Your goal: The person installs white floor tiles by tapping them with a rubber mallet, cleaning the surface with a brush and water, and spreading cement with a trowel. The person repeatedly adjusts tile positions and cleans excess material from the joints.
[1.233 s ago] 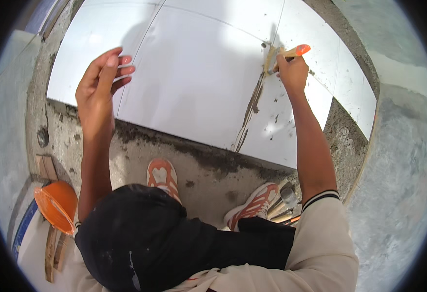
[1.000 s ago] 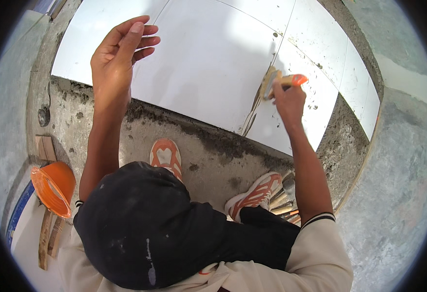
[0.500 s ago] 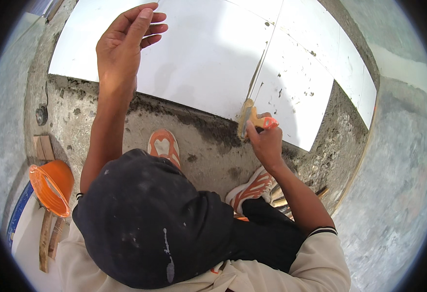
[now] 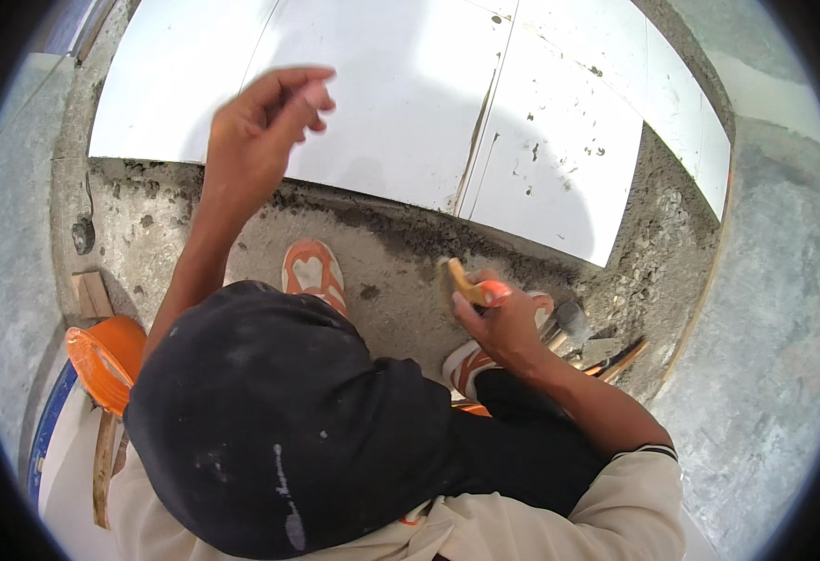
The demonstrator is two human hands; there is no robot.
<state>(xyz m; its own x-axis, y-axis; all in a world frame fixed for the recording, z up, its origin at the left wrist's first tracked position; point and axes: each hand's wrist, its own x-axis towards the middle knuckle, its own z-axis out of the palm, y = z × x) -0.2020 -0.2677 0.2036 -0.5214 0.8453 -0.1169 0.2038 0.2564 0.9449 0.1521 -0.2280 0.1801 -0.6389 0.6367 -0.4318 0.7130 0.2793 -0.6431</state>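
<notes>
left hand (image 4: 268, 129): above near edge of white tiles (image 4: 382, 103), fingers loosely bent, tips blurred | left forearm (image 4: 206, 238): angled toward tiles | right hand (image 4: 505, 323): nearer side of tiles, fingers closed in grip | right forearm (image 4: 597, 393): slanting inward

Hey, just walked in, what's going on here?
A person's right hand grips a brush-like tool with an orange end, held over the concrete floor beside white tiles. The left hand, apparently empty, is raised at the tiles' edge. Dark smears mark one tile joint.
</notes>
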